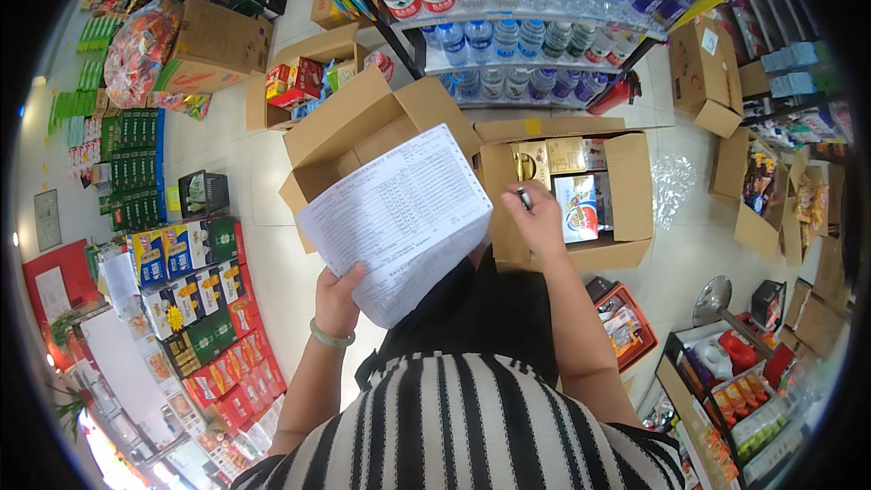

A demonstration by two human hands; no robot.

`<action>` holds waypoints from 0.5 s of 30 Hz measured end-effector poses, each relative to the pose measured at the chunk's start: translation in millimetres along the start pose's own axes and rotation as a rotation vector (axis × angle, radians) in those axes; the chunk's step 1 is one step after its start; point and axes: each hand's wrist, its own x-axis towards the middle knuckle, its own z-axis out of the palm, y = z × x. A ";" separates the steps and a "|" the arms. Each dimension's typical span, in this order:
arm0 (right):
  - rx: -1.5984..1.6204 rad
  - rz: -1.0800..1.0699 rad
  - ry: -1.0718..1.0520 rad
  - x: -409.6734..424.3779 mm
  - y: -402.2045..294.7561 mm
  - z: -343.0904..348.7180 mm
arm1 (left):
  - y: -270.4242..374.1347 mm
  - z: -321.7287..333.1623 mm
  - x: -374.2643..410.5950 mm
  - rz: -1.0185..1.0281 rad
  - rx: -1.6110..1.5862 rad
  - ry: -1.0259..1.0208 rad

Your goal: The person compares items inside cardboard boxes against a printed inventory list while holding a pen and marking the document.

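Note:
My left hand (pixel 340 296) grips the lower left edge of a stack of printed paper forms (pixel 401 218), thumb on top. Rows of a table and other writing cover the upper sheet. In my right hand (pixel 537 218) is a pen (pixel 524 199), its end showing between curled fingers. That hand hovers over the left side of an opened cardboard box (pixel 629 180) packed with goods. Inside it lie a white, blue and red package (pixel 576 209) and a gold carton (pixel 566 154). Behind the papers stands another opened cardboard box (pixel 340 129), its lower part hidden by the sheets.
Shelves of bottled water (pixel 507 41) stand ahead, with a red fire extinguisher (pixel 612 95) at their foot. Clear plastic wrap (pixel 674 184) lies on the tiled floor. An orange basket (pixel 646 347) sits by my right side; stacked boxed goods (pixel 204 286) line the left.

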 end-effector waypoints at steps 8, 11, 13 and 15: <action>0.592 0.495 -0.343 -20.2 -78.6 -8.7 | 4.4 -25.5 -13.3 0.088 0.077 -0.234; 0.434 0.365 -0.286 -35.6 -78.7 -13.0 | 4.3 -29.4 -11.9 0.115 0.085 -0.282; 0.425 0.380 -0.280 -43.1 -95.1 -19.5 | 1.5 -33.7 -10.3 0.111 0.056 -0.310; 0.479 0.359 -0.236 -52.2 -101.4 -22.1 | -0.5 -33.9 -11.2 0.094 0.013 -0.344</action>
